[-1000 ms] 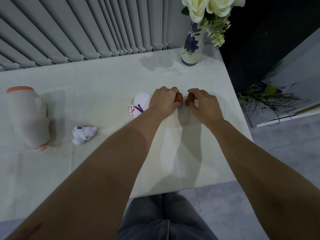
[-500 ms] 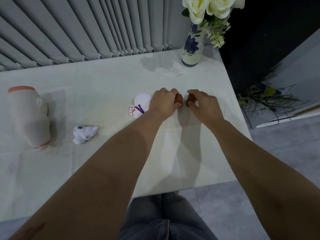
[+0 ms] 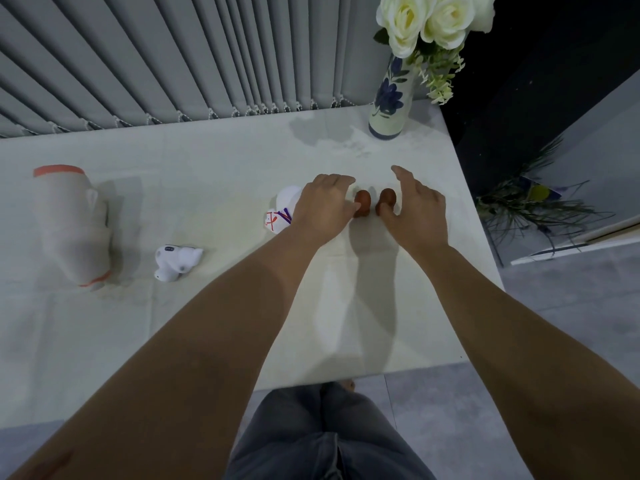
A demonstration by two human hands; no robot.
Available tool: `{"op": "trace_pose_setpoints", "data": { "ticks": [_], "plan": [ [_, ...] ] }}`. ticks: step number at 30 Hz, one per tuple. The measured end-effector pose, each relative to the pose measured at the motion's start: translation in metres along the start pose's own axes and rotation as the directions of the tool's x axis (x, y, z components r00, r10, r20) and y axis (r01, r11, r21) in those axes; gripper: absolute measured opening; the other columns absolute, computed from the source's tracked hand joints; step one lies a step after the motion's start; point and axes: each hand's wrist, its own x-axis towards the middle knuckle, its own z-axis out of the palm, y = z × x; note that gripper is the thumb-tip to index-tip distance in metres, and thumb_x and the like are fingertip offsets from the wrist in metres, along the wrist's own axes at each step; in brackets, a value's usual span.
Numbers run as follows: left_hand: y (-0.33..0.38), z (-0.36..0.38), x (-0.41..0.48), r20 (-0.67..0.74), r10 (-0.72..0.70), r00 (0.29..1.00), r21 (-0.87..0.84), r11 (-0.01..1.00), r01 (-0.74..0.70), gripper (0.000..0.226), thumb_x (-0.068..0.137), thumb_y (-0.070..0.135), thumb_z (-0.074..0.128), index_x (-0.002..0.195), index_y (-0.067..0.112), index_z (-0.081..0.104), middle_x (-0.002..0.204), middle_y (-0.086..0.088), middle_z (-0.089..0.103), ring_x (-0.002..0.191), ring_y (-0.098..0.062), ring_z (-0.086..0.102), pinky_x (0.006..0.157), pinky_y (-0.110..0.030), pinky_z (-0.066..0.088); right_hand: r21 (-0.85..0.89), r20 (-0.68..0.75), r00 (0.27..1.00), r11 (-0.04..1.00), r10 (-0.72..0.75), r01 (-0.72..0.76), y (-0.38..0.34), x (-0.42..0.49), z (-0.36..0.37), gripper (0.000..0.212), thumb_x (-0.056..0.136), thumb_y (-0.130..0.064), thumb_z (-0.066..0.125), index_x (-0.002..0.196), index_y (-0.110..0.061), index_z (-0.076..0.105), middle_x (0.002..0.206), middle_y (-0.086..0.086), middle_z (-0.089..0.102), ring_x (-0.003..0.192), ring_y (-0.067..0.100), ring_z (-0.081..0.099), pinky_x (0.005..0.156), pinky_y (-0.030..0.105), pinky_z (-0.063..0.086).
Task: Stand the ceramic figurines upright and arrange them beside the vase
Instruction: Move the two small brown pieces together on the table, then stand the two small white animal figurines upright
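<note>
Bare forearms (image 3: 221, 327), dark grey trousers (image 3: 322, 434)

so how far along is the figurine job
Early. Two small brown figurines stand between the open left hand and right hand, well short of the vase. The painted white figurine, small white figurine and big beige one lie on their sides.

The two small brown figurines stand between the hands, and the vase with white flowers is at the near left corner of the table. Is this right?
Not quite. In the head view the vase stands at the far right corner of the table, near the blinds. The two brown figurines do stand between the left hand and right hand.
</note>
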Motion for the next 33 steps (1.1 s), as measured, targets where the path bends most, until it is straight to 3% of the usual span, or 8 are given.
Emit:
{"op": "trace_pose_setpoints", "data": {
  "ticks": [3, 7, 11, 14, 21, 26, 33],
  "plan": [
    [-0.014, -0.008, -0.019, -0.113, 0.029, 0.993, -0.01, 0.999, -0.031, 0.042, 0.091, 0.025, 0.059, 0.13, 0.009, 0.058, 0.132, -0.009, 0.062, 0.125, -0.029, 0.053, 0.105, -0.035, 0.039, 0.031, -0.056, 0.998, 0.999, -0.038, 0.04, -0.019, -0.004, -0.002, 0.052, 0.089, -0.027, 0.057, 0.138, -0.015, 0.045, 0.109, 0.004, 0.069, 0.105, 0.025, 0.062, 0.105, 0.037, 0.034],
    [-0.044, -0.018, -0.05, -0.194, -0.054, 0.98, -0.008, 0.999, 0.053, 0.038, 0.089, 0.02, 0.058, 0.124, 0.005, 0.062, 0.127, -0.013, 0.064, 0.12, -0.033, 0.056, 0.106, -0.04, 0.042, 0.031, -0.015, 0.989, 0.988, -0.149, 0.15, -0.043, -0.007, 0.009, 0.049, 0.087, -0.02, 0.056, 0.136, -0.013, 0.048, 0.116, 0.005, 0.068, 0.11, 0.024, 0.061, 0.107, 0.037, 0.033],
    [-0.083, -0.026, -0.086, -0.257, -0.132, 0.957, 0.058, 0.987, 0.152, 0.032, 0.086, 0.017, 0.061, 0.114, 0.005, 0.066, 0.117, -0.014, 0.068, 0.109, -0.035, 0.063, 0.097, -0.042, 0.048, 0.004, 0.031, 0.962, 0.962, -0.272, 0.272, -0.074, -0.014, 0.023, 0.058, 0.079, -0.018, 0.064, 0.134, -0.011, 0.05, 0.123, 0.01, 0.065, 0.111, 0.03, 0.061, 0.098, 0.044, 0.041],
    [-0.112, -0.032, -0.117, -0.273, -0.183, 0.944, 0.142, 0.963, 0.228, 0.034, 0.084, 0.02, 0.061, 0.116, 0.006, 0.065, 0.122, -0.016, 0.065, 0.112, -0.037, 0.061, 0.1, -0.044, 0.046, -0.053, 0.127, 0.932, 0.936, -0.341, 0.349, -0.092, -0.02, 0.04, 0.062, 0.076, -0.021, 0.064, 0.134, -0.01, 0.049, 0.133, 0.014, 0.058, 0.117, 0.032, 0.058, 0.095, 0.045, 0.042],
    [-0.15, -0.051, -0.168, -0.194, -0.398, 0.896, 0.265, 0.858, 0.439, 0.046, 0.086, 0.027, 0.057, 0.13, 0.016, 0.053, 0.149, -0.009, 0.044, 0.136, -0.03, 0.042, 0.115, -0.051, 0.027, -0.13, 0.271, 0.921, 0.937, -0.28, 0.324, -0.107, -0.029, 0.061, 0.069, 0.079, -0.024, 0.066, 0.142, -0.016, 0.04, 0.156, 0.013, 0.032, 0.142, 0.033, 0.031, 0.11, 0.048, 0.031],
    [-0.163, -0.056, -0.182, -0.136, -0.439, 0.888, 0.243, 0.855, 0.459, 0.052, 0.074, 0.018, 0.061, 0.126, 0.016, 0.054, 0.145, -0.006, 0.045, 0.133, -0.029, 0.042, 0.102, -0.048, 0.039, -0.17, 0.366, 0.909, 0.946, -0.198, 0.275, -0.116, -0.02, 0.069, 0.077, 0.084, -0.026, 0.064, 0.15, -0.021, 0.024, 0.163, 0.01, 0.011, 0.15, 0.032, 0.009, 0.115, 0.047, 0.025],
    [-0.186, -0.056, -0.174, -0.073, -0.409, 0.91, 0.194, 0.889, 0.415, 0.052, 0.075, -0.003, 0.054, 0.124, 0.011, 0.052, 0.138, -0.009, 0.046, 0.13, -0.031, 0.039, 0.094, -0.045, 0.047, -0.201, 0.321, 0.939, 0.959, -0.126, 0.198, -0.114, -0.01, 0.081, 0.08, 0.084, -0.005, 0.059, 0.151, -0.022, 0.019, 0.163, 0.012, 0.006, 0.15, 0.032, 0.006, 0.116, 0.042, 0.026]
  ]
}}
